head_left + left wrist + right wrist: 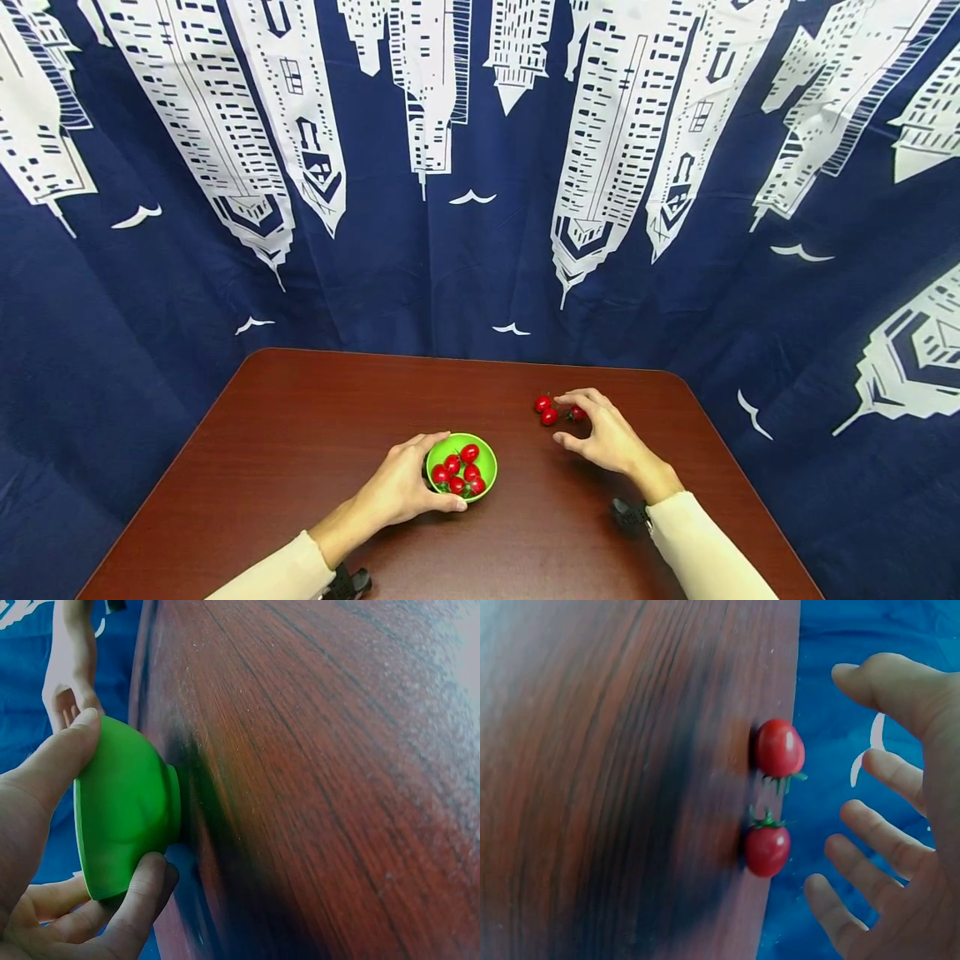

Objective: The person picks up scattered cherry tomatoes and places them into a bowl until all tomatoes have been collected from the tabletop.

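near the right hand (pixel 606 439) lie tomatoes (pixel 549 416) (red; glossy).

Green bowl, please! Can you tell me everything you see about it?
The green bowl is round and smooth, perhaps plastic, with a thin rim and a low foot. It is upright, holding red cherry tomatoes. The left hand grips it from the left. I can't tell whether the foot touches the brown table.

From where I stand, the table (pixel 322 408) is glossy reddish-brown, its far corners rounded; a green bowl (pixel 127 810) sits on it, and three loose tomatoes (pixel 549 417) lie towards the far right.
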`<state>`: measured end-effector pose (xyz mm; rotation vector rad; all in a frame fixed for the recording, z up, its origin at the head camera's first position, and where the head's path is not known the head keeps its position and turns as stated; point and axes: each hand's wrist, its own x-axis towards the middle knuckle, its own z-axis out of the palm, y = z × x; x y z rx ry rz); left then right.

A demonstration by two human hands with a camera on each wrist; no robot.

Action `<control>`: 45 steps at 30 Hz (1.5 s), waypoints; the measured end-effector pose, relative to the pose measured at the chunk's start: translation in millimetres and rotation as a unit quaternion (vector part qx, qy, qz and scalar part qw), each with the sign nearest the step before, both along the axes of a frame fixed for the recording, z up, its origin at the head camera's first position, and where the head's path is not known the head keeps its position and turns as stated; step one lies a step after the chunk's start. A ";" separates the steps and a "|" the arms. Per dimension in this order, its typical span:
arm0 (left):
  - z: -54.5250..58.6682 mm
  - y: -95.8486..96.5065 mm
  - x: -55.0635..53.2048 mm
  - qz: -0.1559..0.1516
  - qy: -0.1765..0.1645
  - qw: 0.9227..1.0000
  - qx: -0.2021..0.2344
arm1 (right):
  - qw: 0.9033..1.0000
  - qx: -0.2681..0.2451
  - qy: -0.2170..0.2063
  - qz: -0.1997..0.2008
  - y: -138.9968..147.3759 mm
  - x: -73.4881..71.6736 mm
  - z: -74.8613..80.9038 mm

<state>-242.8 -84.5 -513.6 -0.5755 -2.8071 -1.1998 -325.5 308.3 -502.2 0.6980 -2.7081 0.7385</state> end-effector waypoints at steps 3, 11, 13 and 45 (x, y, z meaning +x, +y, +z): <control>-0.5 -0.2 0.8 0.000 -0.005 1.000 0.003 | 1.000 0.002 -0.009 -0.008 4.2 -4.8 -5.5; -1.2 -0.1 1.4 -0.004 -0.006 1.000 0.006 | 0.999 0.013 -0.038 -0.027 10.5 -14.6 -13.1; -0.9 -0.1 1.3 -0.003 -0.001 1.000 0.004 | 0.999 0.017 -0.043 -0.028 10.7 -16.1 -14.2; -1.4 -1.6 0.7 -0.004 0.001 1.000 0.010 | 0.997 -0.001 -0.059 -0.049 19.4 -27.3 -27.0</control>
